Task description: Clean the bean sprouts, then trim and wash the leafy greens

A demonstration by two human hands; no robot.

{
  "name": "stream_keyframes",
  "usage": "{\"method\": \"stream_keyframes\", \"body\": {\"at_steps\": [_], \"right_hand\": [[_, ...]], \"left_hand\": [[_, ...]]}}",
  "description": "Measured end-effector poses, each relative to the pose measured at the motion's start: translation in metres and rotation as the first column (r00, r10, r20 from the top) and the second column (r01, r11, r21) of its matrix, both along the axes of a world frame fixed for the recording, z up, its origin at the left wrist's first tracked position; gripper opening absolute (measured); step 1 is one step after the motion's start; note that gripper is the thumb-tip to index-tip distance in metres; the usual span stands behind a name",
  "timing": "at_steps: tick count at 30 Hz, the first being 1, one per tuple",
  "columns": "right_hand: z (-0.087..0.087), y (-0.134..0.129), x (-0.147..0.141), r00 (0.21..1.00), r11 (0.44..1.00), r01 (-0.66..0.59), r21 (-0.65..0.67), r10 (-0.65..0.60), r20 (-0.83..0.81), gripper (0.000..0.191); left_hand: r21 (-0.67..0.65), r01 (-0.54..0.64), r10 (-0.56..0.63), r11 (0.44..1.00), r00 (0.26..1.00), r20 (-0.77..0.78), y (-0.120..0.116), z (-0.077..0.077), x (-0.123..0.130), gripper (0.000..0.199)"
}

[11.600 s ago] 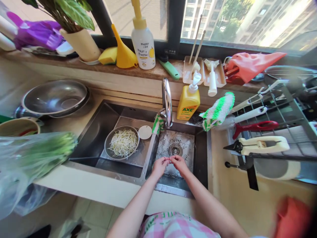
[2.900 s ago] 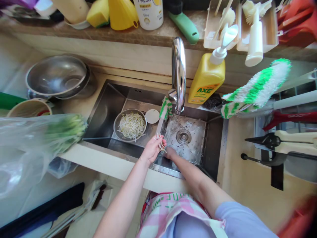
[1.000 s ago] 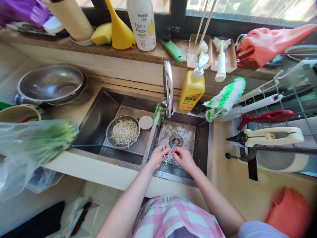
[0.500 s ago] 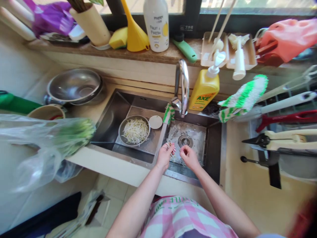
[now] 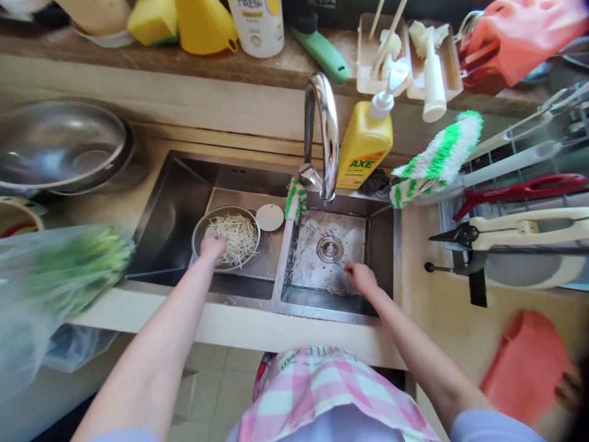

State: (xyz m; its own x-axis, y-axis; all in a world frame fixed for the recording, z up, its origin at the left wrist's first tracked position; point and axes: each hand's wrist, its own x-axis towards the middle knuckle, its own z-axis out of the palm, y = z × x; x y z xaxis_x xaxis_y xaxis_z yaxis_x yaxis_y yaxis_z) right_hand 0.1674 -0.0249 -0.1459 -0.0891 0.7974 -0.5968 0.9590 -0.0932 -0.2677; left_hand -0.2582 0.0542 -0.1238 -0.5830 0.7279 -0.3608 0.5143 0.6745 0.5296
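A round metal bowl of pale bean sprouts stands in the left basin of the sink. My left hand reaches into its left side, fingers closed among the sprouts; the fingertips are partly hidden. Over the right basin, my right hand is curled with thumb and fingers together; whatever may be in it is hidden. Dark and pale bits lie around the drain below. Beside the bowl is a white round lid-like disc.
Behind the sink stand a chrome faucet and a yellow AXE pump bottle. A striped cloth hangs on the divider. Bagged greens and metal basins are at left. Kitchen shears and other utensils are at right.
My left hand has moved left from the right basin to the sprouts in the bowl. My right hand stays over the right basin, now apart from the left. The view has shifted.
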Motion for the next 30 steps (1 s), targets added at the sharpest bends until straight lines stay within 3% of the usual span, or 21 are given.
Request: {"method": "stream_keyframes", "body": {"at_steps": [4, 6, 10, 13, 15, 18, 19, 21, 23, 27, 30], "right_hand": [[-0.014, -0.011, -0.007, 0.992, 0.964, -0.113, -0.239, 0.095, -0.087, 0.015], [-0.027, -0.015, -0.016, 0.993, 0.95, -0.11, -0.293, 0.096, -0.063, 0.004], [-0.049, -0.017, -0.035, 0.996, 0.943, -0.085, -0.322, 0.071, -0.056, 0.011], [-0.059, -0.007, -0.042, 0.992, 0.942, -0.085, -0.325, 0.051, -0.112, 0.01], [-0.064, 0.006, -0.04, 0.992, 0.95, -0.061, -0.307, 0.023, -0.127, 0.008], [-0.069, 0.027, -0.03, 0.993, 0.973, 0.032, -0.227, -0.057, -0.104, 0.011], [-0.069, 0.032, -0.027, 0.991, 0.978, 0.063, -0.199, -0.084, -0.101, 0.013], [-0.07, 0.039, -0.021, 0.986, 0.981, 0.107, -0.164, -0.126, -0.111, 0.014], [-0.068, 0.041, -0.015, 0.981, 0.981, 0.138, -0.138, -0.155, -0.12, 0.017], [-0.061, 0.036, -0.001, 0.948, 0.953, 0.302, -0.016, -0.302, -0.101, 0.037], [-0.055, 0.028, 0.009, 0.917, 0.917, 0.397, 0.019, -0.396, -0.044, 0.029]], "left_hand": [[-0.249, 0.091, -0.133, 0.964, 0.978, -0.16, 0.007, -0.001, -0.01, 0.021], [-0.243, 0.132, -0.175, 0.961, 0.97, -0.166, 0.006, 0.003, -0.012, 0.033], [-0.085, 0.281, -0.293, 0.956, 0.936, -0.196, -0.002, 0.022, -0.001, 0.039], [0.097, 0.4, -0.378, 0.911, 0.907, -0.187, -0.014, 0.047, 0.03, 0.031], [0.225, 0.434, -0.415, 0.873, 0.901, -0.128, -0.024, 0.063, 0.063, 0.027], [0.344, 0.353, -0.427, 0.87, 0.889, 0.168, -0.042, 0.07, 0.127, 0.024], [0.324, 0.328, -0.428, 0.887, 0.848, 0.313, -0.048, 0.065, 0.151, 0.023], [0.259, 0.378, -0.456, 0.889, 0.683, 0.57, -0.061, 0.046, 0.196, 0.018], [0.184, 0.423, -0.425, 0.887, 0.596, 0.681, -0.073, 0.016, 0.231, 0.011], [-0.018, 0.399, -0.281, 0.917, 0.678, 0.679, -0.087, -0.039, 0.261, 0.024], [-0.071, 0.382, -0.25, 0.921, 0.723, 0.644, -0.087, -0.059, 0.256, 0.034]]}}
